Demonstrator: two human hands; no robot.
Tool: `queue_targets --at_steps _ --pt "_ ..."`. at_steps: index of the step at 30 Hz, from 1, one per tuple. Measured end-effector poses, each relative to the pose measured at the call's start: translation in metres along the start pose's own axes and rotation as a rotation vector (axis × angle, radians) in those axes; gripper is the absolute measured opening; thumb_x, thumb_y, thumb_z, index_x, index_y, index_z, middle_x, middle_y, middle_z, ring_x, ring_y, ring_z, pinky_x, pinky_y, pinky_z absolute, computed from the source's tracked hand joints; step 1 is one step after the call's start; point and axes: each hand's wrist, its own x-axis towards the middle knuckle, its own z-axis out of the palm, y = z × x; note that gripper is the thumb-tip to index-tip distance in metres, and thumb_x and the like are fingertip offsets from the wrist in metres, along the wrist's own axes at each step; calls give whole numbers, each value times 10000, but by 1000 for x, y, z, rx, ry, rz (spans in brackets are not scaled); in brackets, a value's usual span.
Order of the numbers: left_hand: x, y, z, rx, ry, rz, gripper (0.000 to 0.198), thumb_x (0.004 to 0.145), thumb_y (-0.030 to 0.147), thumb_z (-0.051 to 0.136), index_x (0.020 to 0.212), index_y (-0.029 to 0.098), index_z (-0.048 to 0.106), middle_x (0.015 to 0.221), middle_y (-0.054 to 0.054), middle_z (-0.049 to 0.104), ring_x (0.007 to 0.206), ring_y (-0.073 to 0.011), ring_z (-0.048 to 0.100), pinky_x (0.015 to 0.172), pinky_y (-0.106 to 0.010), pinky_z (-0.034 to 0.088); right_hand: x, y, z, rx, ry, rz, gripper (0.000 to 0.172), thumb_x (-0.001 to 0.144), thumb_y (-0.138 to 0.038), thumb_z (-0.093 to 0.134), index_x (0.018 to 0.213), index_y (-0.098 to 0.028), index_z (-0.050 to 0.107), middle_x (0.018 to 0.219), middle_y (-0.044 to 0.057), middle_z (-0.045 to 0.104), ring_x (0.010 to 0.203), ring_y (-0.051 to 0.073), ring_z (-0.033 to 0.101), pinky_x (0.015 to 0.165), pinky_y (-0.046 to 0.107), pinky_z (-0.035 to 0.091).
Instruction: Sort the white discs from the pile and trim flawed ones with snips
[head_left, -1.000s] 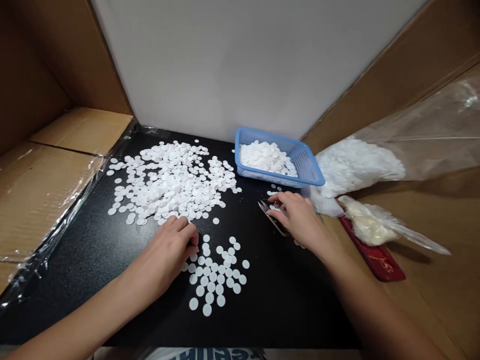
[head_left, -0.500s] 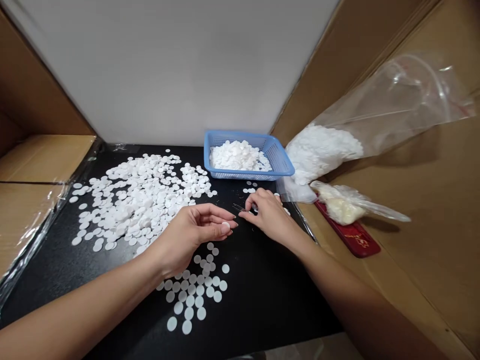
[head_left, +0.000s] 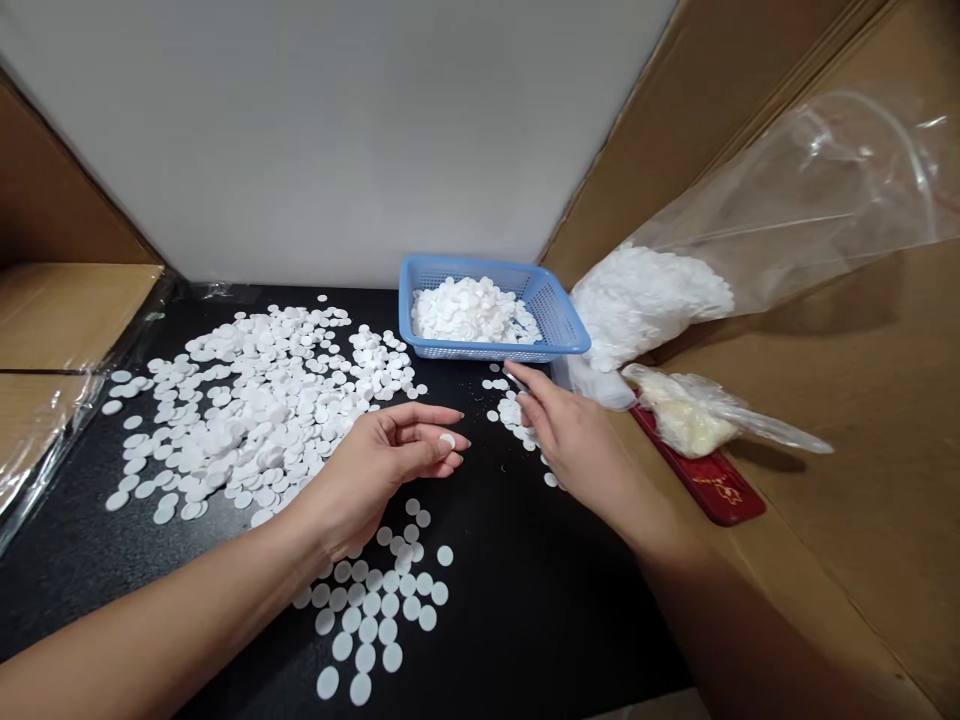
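Note:
My left hand pinches one small white disc between thumb and fingertips, above the black table. My right hand is closed on thin tweezers, whose tips are hard to make out. It hovers at a small group of white discs in front of the blue basket. A large pile of white discs spreads over the table left of my left hand. Several flat discs lie below my left wrist, near the front.
White discs fill part of the basket at the back. A clear bag of white pieces leans at the right. Beside it, a small bag of pale lumps rests on a red case. Cardboard stands on both sides.
My right hand has moved right, away from my left hand, and is turned with the tweezers over the small group of discs. My left hand still holds its disc. The view has shifted slightly.

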Motion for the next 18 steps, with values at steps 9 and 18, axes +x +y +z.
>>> queue_targets --at_steps 9,18 --pt "0 4 1 -49 8 -47 54 786 119 807 821 111 766 863 -67 788 767 -125 738 806 -220 597 3 15 -1 1 -4 -70 403 1021 -257 388 1346 -205 622 1296 108 677 1167 292 624 964 449 517" --pt "1 7 2 -54 24 -51 101 853 55 716 935 108 746 802 -56 783 708 -108 744 748 -188 599 -15 -29 -6 218 -1 -250 428 1066 -324 381 1417 -164 565 849 38 610 760 153 626 693 262 527"
